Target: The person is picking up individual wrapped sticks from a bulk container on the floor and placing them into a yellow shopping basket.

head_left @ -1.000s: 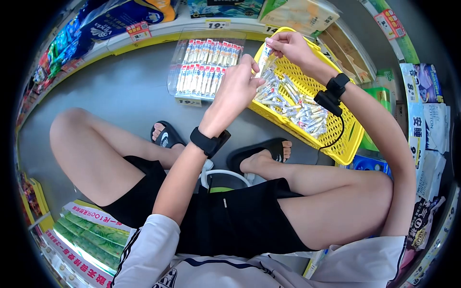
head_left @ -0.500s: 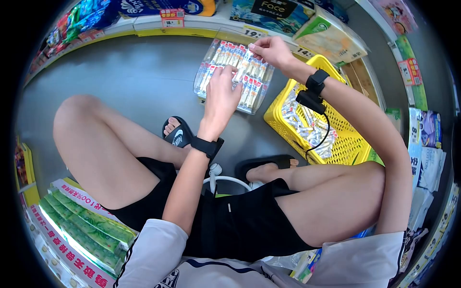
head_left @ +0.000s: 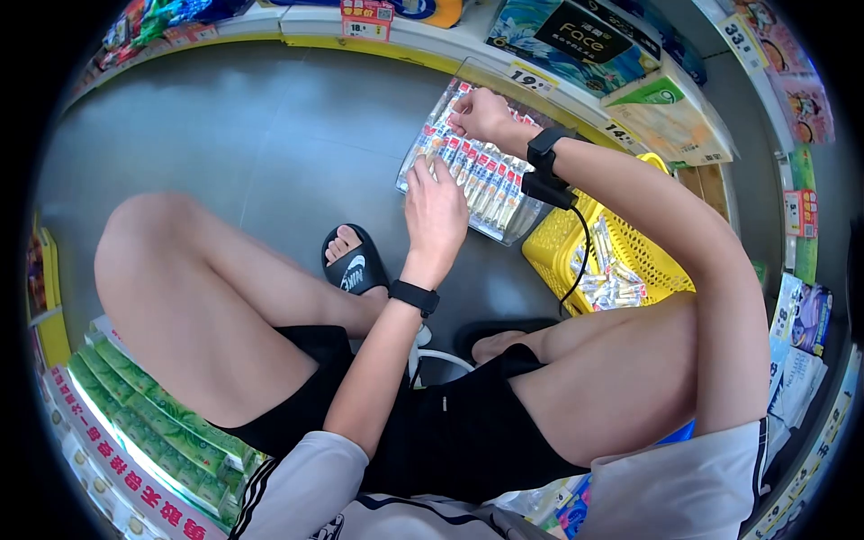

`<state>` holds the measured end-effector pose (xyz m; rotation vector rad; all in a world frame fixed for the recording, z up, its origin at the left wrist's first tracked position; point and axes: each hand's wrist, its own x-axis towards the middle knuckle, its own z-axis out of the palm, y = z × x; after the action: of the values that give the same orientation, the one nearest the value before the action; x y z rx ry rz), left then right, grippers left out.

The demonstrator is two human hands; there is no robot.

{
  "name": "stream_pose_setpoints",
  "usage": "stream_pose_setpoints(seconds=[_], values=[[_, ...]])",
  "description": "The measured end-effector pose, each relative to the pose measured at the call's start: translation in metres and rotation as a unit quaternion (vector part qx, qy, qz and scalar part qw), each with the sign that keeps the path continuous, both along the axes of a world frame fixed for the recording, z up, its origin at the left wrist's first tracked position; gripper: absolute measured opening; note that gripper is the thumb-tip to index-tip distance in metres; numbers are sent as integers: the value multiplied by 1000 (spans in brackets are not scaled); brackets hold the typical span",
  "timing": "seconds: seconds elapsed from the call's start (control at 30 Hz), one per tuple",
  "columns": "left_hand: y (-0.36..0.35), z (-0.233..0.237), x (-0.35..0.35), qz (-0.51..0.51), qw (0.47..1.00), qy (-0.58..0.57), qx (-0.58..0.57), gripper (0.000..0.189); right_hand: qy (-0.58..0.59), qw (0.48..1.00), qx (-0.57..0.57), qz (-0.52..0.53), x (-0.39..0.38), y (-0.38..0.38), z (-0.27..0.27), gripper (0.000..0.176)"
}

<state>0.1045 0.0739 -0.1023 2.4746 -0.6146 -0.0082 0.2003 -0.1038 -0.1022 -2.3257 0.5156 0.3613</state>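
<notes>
A clear plastic box [head_left: 516, 236] on the floor holds rows of small, slim wrapped sticks [head_left: 481, 175] with white, blue and red wrappers. My left hand [head_left: 436, 211] reaches over its near left part, fingers apart and the tips on or just above the sticks. At the far left part of the box is my right hand [head_left: 486, 117], with thumb and fingers pinched together. Whatever lies in that pinch is too small or hidden to make out. Beside the box, a yellow plastic basket [head_left: 661, 270] contains a loose heap of similar sticks [head_left: 612, 274], partly covered by my right forearm.
A shelf with tissue packs [head_left: 585, 40] and price tags [head_left: 531, 79] runs behind the box. Green packs [head_left: 148, 405] stand on a display at lower left. My sandalled foot [head_left: 354, 261] rests on the grey floor [head_left: 225, 135]. A cable hangs from my right wrist device [head_left: 549, 189].
The view has shifted, so the box and basket appear farther right. My right hand has moved left along the box's far side. My left hand has moved off the middle rows, uncovering more sticks.
</notes>
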Motion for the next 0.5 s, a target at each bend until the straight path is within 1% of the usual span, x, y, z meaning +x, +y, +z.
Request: stream_pose_setpoints(seconds=[0.13, 0.17, 0.2, 0.27, 0.3, 0.33, 0.4, 0.43, 0.5], values=[[0, -18, 3, 5, 1000, 26, 17, 59, 15, 999, -29, 26, 6, 7, -19, 15], [-1, -22, 4, 6, 999, 28, 17, 59, 31, 999, 9, 8, 7, 8, -24, 15], [-1, -26, 3, 8, 999, 31, 33, 61, 34, 999, 9, 9, 9, 9, -33, 15], [-2, -33, 2, 8, 998, 35, 50, 62, 31, 996, 71, -34, 12, 10, -50, 22], [-3, -36, 2, 5, 998, 44, 53, 63, 52, 997, 55, -24, 14, 11, -53, 32], [-3, -40, 2, 2, 997, 50, 55, 65, 53, 997, 58, -23, 15, 13, -57, 32], [-3, -45, 4, 0, 997, 48, 59, 66, 35, 999, -3, -7, 16, 18, -62, 36], [-4, -47, 5, -2, 997, 45, 60, 66, 49, 999, -3, 7, 18, 16, -62, 38], [-5, -50, 6, -2, 997, 43, 61, 67, 44, 999, -22, 22, 19, 17, -64, 37]])
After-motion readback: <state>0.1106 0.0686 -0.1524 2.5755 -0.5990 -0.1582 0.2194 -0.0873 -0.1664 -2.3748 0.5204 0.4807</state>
